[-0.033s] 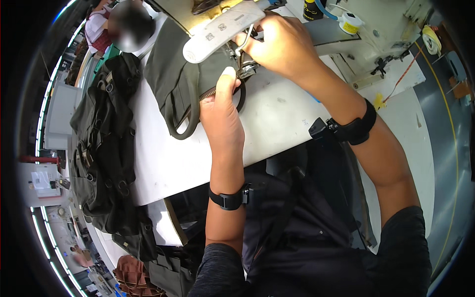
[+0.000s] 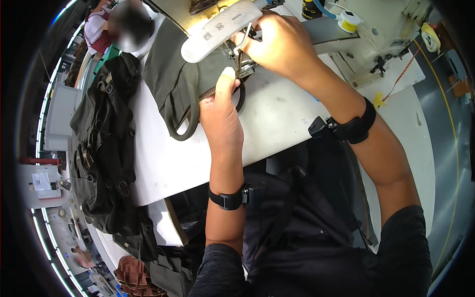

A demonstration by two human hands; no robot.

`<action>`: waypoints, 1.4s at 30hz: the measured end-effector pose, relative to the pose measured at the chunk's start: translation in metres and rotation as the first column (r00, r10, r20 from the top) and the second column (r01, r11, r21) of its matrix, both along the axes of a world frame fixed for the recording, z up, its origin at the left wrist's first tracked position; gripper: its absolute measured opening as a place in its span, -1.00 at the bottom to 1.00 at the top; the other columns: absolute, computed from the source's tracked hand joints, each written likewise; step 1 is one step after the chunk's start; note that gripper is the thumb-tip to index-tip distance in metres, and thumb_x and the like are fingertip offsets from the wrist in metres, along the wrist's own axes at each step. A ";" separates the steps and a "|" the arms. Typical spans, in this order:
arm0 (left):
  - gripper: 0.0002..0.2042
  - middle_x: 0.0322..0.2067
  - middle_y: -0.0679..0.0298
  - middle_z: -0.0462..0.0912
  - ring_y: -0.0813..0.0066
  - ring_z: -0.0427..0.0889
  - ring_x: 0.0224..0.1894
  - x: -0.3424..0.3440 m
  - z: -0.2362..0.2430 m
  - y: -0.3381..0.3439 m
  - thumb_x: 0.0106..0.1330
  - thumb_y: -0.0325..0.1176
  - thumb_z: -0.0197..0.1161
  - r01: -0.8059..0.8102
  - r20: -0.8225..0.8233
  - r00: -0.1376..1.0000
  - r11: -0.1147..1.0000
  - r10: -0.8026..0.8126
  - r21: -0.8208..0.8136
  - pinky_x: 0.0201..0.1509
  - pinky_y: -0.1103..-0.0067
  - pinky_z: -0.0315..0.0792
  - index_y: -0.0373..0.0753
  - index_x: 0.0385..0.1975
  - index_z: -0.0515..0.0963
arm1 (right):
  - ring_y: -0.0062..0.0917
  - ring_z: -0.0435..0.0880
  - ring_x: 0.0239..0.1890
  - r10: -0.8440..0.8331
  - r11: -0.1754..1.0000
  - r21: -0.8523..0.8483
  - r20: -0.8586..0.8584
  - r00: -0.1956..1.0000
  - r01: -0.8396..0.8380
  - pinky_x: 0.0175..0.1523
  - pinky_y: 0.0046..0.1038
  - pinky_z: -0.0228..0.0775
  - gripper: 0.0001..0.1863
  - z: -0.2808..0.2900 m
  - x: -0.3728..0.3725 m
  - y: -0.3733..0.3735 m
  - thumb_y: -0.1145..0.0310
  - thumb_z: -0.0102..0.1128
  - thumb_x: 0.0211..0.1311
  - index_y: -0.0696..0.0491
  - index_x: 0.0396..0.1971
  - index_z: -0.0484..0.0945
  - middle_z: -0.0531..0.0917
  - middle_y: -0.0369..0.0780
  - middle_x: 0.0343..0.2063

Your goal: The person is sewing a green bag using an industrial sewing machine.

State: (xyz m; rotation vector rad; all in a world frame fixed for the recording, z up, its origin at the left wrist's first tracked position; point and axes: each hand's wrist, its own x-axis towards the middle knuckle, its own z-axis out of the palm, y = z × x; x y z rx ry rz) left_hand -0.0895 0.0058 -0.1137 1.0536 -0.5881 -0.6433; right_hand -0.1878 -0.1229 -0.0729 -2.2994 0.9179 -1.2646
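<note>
A dark olive fabric bag [image 2: 166,67] with a looped handle [image 2: 193,106] and a metal-toothed zipper [image 2: 208,94] lies at a sewing machine. My left hand [image 2: 221,111] pinches the bag's zippered edge, thumb on top and fingers mostly hidden beneath. The white, rounded machine head cover [image 2: 220,32] hangs over the bag, with metal parts below it. My right hand [image 2: 284,44] is at the right of this cover, its fingers bent and closed next to a thin metal lever [image 2: 242,43]. What those fingers hold is hidden.
Several dark olive bags [image 2: 106,148] are heaped along the left side of the white table [image 2: 166,168]. A brown bag [image 2: 133,277] lies at lower left. Beyond the machine stand a white spool [image 2: 349,22] and a black container [image 2: 312,9]. Another person [image 2: 98,29] is at far left.
</note>
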 end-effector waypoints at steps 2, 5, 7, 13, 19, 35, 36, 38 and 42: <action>-0.90 -0.32 0.34 0.64 0.55 0.62 -0.19 0.000 0.001 0.001 0.40 -0.40 0.32 0.019 0.001 1.000 1.000 -0.019 -0.009 0.11 0.46 0.58 -0.29 -0.30 0.64 | -0.08 0.72 -0.35 -0.015 1.000 -0.027 -0.051 0.999 0.013 -0.09 -0.12 0.55 -0.69 0.001 -0.001 0.001 0.08 0.34 0.13 0.05 -0.40 0.69 0.73 -0.08 -0.45; -0.92 -0.30 0.34 0.65 0.56 0.62 -0.18 -0.001 0.003 0.001 0.40 -0.41 0.32 0.038 -0.020 0.999 0.999 -0.038 -0.021 0.11 0.46 0.58 -0.28 -0.28 0.64 | -0.07 0.72 -0.34 0.024 0.997 0.080 -0.054 0.998 -0.020 -0.09 -0.12 0.55 -0.68 0.004 -0.001 0.002 0.08 0.34 0.12 0.06 -0.39 0.69 0.73 -0.09 -0.44; -0.93 -0.29 0.34 0.65 0.56 0.62 -0.18 -0.001 0.004 0.000 0.40 -0.42 0.32 0.055 -0.036 0.998 0.998 -0.055 -0.012 0.11 0.46 0.57 -0.27 -0.27 0.64 | -0.07 0.72 -0.33 0.041 0.992 0.117 -0.036 0.998 -0.037 -0.09 -0.12 0.54 -0.68 0.006 -0.002 0.001 0.07 0.34 0.12 0.05 -0.39 0.69 0.73 -0.09 -0.44; -0.90 -0.29 0.34 0.62 0.57 0.60 -0.18 -0.002 0.001 0.001 0.42 -0.39 0.30 0.084 -0.033 0.996 0.995 -0.086 -0.045 0.10 0.47 0.58 -0.28 -0.28 0.63 | -0.08 0.72 -0.31 0.055 0.994 0.095 -0.047 0.997 -0.050 -0.09 -0.12 0.53 -0.65 0.003 -0.003 -0.002 0.03 0.34 0.13 0.04 -0.37 0.69 0.73 -0.11 -0.45; -0.84 -0.26 0.32 0.64 0.54 0.61 -0.14 -0.004 -0.004 -0.001 0.41 -0.35 0.30 0.089 -0.159 0.982 0.994 -0.098 -0.067 0.13 0.45 0.57 -0.33 -0.22 0.62 | -0.15 0.72 -0.36 0.104 0.972 0.218 -0.056 0.993 -0.089 -0.13 -0.18 0.51 -0.64 0.005 -0.005 -0.003 0.01 0.29 0.20 0.04 -0.35 0.71 0.72 -0.14 -0.49; -0.60 0.12 0.17 0.64 0.39 0.60 0.18 0.040 -0.019 -0.023 0.45 -0.36 0.28 0.397 0.148 0.905 0.917 -0.398 0.040 0.37 0.39 0.40 -0.38 0.21 0.50 | -0.52 0.66 -0.15 0.462 0.835 0.351 -0.026 0.886 -0.425 0.05 -0.45 0.46 -0.61 0.021 -0.022 -0.022 0.21 0.15 0.42 0.22 -0.01 0.67 0.76 -0.14 -0.20; -0.58 0.20 0.17 0.60 0.40 0.55 0.25 0.041 -0.020 -0.025 0.50 -0.31 0.21 0.411 0.086 0.907 0.911 -0.412 0.033 0.44 0.36 0.33 -0.36 0.28 0.46 | -0.52 0.66 -0.15 0.469 0.832 0.350 -0.028 0.883 -0.431 0.05 -0.45 0.46 -0.61 0.021 -0.022 -0.022 0.21 0.15 0.42 0.22 -0.01 0.67 0.76 -0.14 -0.20; -0.57 0.22 0.17 0.58 0.39 0.53 0.27 0.040 -0.023 -0.028 0.52 -0.28 0.18 0.457 0.054 0.889 0.886 -0.454 -0.077 0.46 0.35 0.30 -0.35 0.30 0.44 | -0.55 0.65 -0.20 0.462 0.832 0.334 0.023 0.886 -0.443 -0.01 -0.45 0.46 -0.66 0.020 -0.022 -0.020 0.24 0.15 0.43 0.20 -0.04 0.69 0.76 -0.16 -0.24; -0.51 0.29 0.18 0.52 0.34 0.47 0.33 0.035 -0.022 -0.033 0.54 -0.21 0.13 0.503 0.011 0.861 0.849 -0.508 -0.159 0.50 0.28 0.24 -0.34 0.36 0.36 | -0.55 0.61 -0.32 0.421 0.861 0.289 0.055 0.905 -0.418 -0.12 -0.43 0.44 -0.66 0.017 -0.023 -0.020 0.22 0.11 0.44 0.18 -0.12 0.70 0.73 -0.18 -0.38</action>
